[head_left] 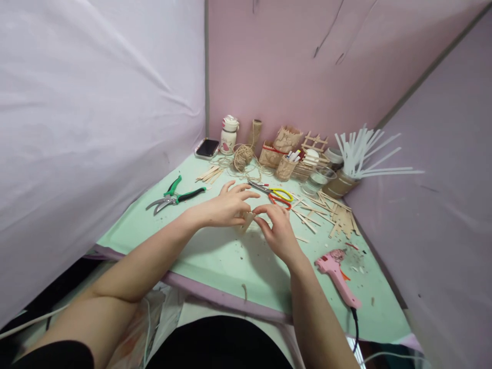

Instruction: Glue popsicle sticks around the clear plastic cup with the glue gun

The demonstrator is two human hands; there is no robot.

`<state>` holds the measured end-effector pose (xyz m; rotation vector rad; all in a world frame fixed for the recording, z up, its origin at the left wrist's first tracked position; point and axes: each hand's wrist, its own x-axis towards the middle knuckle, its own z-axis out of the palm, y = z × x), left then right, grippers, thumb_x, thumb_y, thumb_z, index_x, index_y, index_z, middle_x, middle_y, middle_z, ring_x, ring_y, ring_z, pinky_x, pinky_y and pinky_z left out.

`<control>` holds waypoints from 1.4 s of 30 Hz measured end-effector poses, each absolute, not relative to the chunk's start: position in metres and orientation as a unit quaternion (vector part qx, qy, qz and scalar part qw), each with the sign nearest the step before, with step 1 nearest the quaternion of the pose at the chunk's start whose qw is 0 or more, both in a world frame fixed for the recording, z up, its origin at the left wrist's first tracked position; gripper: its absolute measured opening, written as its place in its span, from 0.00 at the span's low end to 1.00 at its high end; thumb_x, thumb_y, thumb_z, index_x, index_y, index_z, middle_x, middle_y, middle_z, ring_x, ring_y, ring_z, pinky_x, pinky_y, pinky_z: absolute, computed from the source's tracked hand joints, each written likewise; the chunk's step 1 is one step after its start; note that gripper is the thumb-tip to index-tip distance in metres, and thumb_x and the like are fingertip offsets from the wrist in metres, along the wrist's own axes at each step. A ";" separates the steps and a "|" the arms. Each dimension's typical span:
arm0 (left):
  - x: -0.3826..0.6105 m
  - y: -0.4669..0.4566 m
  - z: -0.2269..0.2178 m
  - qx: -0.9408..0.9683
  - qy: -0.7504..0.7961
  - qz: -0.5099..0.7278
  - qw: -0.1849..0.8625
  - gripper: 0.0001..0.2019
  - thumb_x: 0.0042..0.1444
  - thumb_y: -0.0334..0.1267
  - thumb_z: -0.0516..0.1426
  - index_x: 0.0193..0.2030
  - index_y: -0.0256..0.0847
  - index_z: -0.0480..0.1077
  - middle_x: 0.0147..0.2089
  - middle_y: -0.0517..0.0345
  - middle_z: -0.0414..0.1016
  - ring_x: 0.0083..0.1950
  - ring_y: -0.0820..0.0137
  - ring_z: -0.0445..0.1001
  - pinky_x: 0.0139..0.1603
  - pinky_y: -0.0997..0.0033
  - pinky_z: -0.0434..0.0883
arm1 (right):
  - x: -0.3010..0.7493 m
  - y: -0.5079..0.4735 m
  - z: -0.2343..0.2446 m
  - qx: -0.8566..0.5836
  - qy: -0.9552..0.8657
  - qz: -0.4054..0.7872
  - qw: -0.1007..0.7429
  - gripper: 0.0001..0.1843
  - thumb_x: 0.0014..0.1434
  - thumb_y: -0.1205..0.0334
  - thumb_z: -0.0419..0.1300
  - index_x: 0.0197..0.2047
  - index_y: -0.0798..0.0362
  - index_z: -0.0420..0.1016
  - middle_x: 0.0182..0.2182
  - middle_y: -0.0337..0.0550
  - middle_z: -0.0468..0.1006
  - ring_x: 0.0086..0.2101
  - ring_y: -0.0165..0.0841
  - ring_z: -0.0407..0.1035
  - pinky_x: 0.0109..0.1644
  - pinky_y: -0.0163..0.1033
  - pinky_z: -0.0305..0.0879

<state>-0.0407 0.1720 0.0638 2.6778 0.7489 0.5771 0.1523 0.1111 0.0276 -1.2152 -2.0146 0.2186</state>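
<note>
Over the middle of the table, both hands meet at a small pale wooden piece [248, 222], partly hidden by the fingers. My left hand [229, 206] grips its left side with thumb and lower fingers, the other fingers stretched out above. From the right, my right hand [277, 229] pinches its upper edge between thumb and forefinger. Just behind them lie scissors [273, 193] with one yellow and one red handle. Green-handled pruning shears [172, 197] rest to the left, blades apart. At the right a pink glue gun [338, 279] lies on its side.
Craft sticks [326, 211] are scattered at the right, with more sticks [210, 173] at the back left. Along the back stand a phone [207, 148], white bottle [229, 136], twine ball [243, 157], wooden pen cup [286, 168], clear cup [318, 180] and glue sticks [359, 154]. Fabric walls enclose the table.
</note>
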 end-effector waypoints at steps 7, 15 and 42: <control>-0.039 0.171 0.067 0.937 0.281 0.160 0.129 0.05 0.51 0.30 0.63 0.29 0.46 0.78 0.64 0.56 0.68 0.70 0.51 0.55 0.68 0.37 0.40 | 0.148 0.113 0.027 -0.479 -0.774 0.118 0.398 0.05 0.65 0.64 0.54 0.38 0.49 0.70 0.38 0.40 0.79 0.43 0.37 0.70 0.54 0.46 0.55; -0.039 0.166 0.076 0.947 0.293 0.094 0.095 0.05 0.56 0.32 0.60 0.34 0.42 0.78 0.67 0.55 0.65 0.71 0.51 0.52 0.68 0.35 0.44 | 0.145 0.114 0.027 -0.489 -0.766 0.120 0.400 0.05 0.64 0.63 0.54 0.36 0.49 0.70 0.37 0.42 0.79 0.42 0.38 0.70 0.54 0.47 0.55; -0.051 0.168 0.064 0.940 0.289 0.149 0.100 0.15 0.52 0.36 0.64 0.48 0.44 0.73 0.71 0.47 0.56 0.74 0.49 0.46 0.68 0.33 0.42 | 0.150 0.110 0.025 -0.473 -0.781 0.108 0.393 0.12 0.64 0.61 0.54 0.51 0.47 0.69 0.48 0.46 0.78 0.51 0.41 0.69 0.59 0.50 0.55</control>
